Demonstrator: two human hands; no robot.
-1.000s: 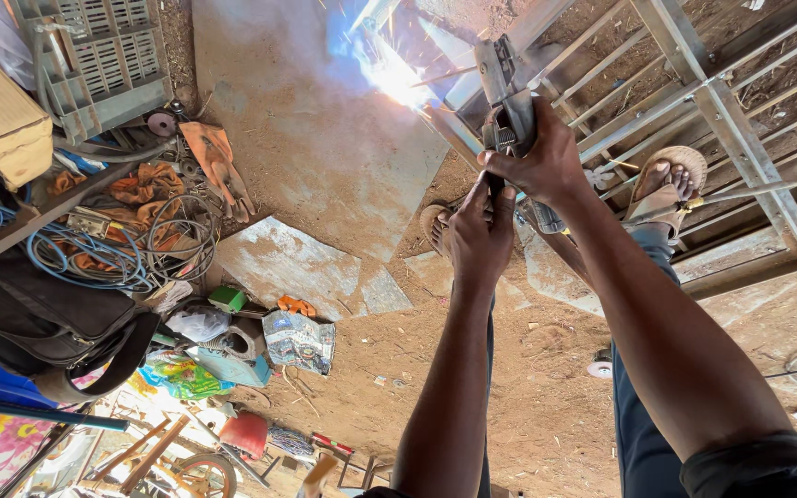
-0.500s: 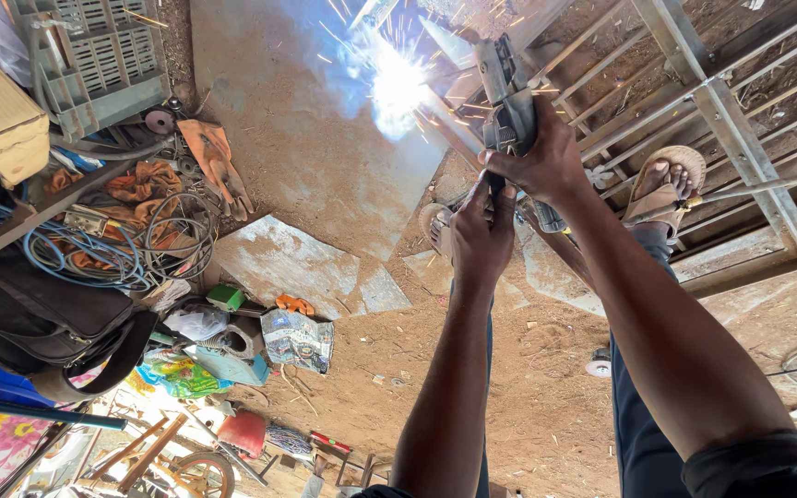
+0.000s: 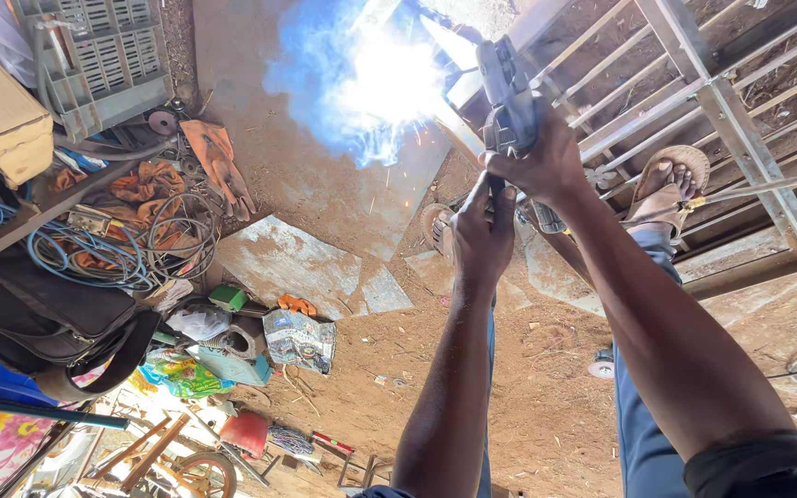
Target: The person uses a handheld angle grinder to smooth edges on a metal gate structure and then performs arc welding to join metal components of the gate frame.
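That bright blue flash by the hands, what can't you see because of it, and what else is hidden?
Head view only:
- The spot where the tool meets the metal: washed out by the flash.
- Left hand: its fingers' grip, seen only from behind.
- Metal frame: cut off by the top and right edges.
- Right hand covers the tool's handle.

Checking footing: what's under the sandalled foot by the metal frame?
The sandalled foot rests on a bar of the metal frame, dirt ground beyond. The contact under the sole is hidden. The right hand grips the welding tool nearby.
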